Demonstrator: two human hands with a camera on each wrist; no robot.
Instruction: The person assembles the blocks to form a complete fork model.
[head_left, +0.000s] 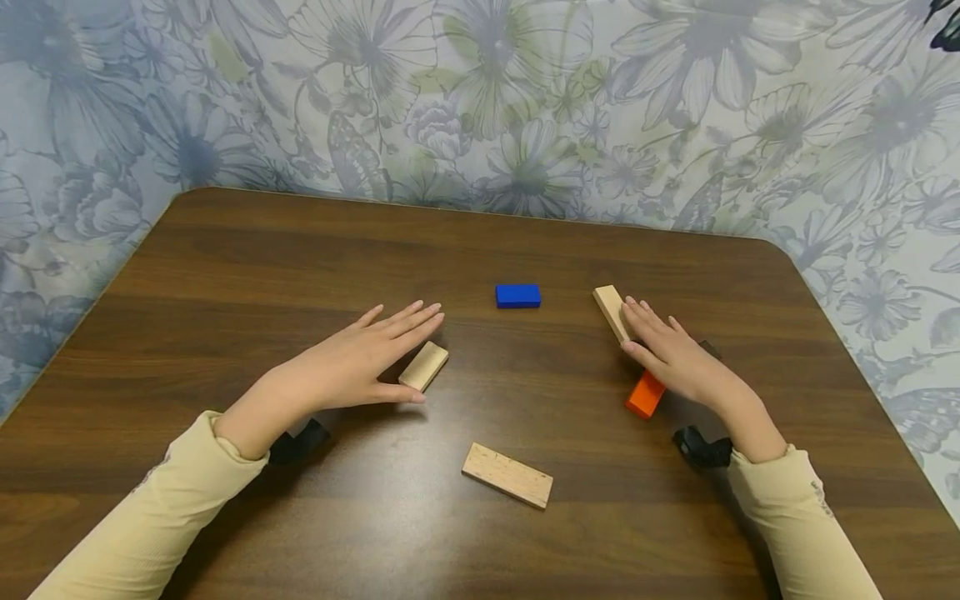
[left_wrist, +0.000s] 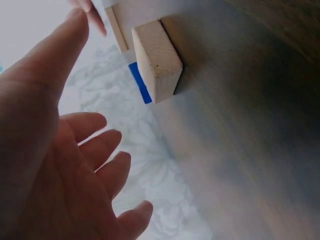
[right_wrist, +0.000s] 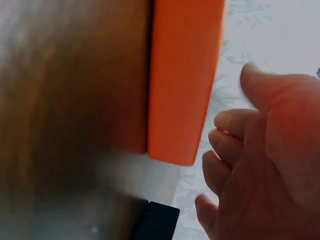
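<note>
Left hand (head_left: 348, 360) spread, thumb held apart from the fingers; right hand (head_left: 678, 354) likewise, fingers nearly straight. Neither gripped anything. We noted a floral wall (head_left: 480, 100) behind the wood-grain tabletop (head_left: 322, 258), with the blocks lying on the latter.

Blocks followed, roughly by apparent size. Pale plank (head_left: 507, 475): flat on the near part of the tabletop, well apart from both hands; long axis slanted from far left to near right. Orange block (head_left: 647, 394): partly beneath the right hand in the head view, though the right wrist view showed a gap between it and the fingers; its near end pointed toward the person and a little left. Slim pale block (head_left: 611, 308): just beside the right fingertips, far end angled left; we could not tell whether the fingers touched it. Stubby pale block (head_left: 426, 365): between left thumb and fingers as seen from above, apart from the thumb in the left wrist view; long axis ran from near left to far right. Blue block (head_left: 518, 296): beyond the hands, long axis crosswise. Dark block (right_wrist: 162, 220): mostly hidden near the right hand, axis unclear.

Handling, our judgement: the pale pieces looked like bare wood, light, stiff, hardly fragile, with fair grip; the orange one's smoother coat seemed slightly slicker. We favoured a thumb-and-finger hold across the long sides, near mid-length.
</note>
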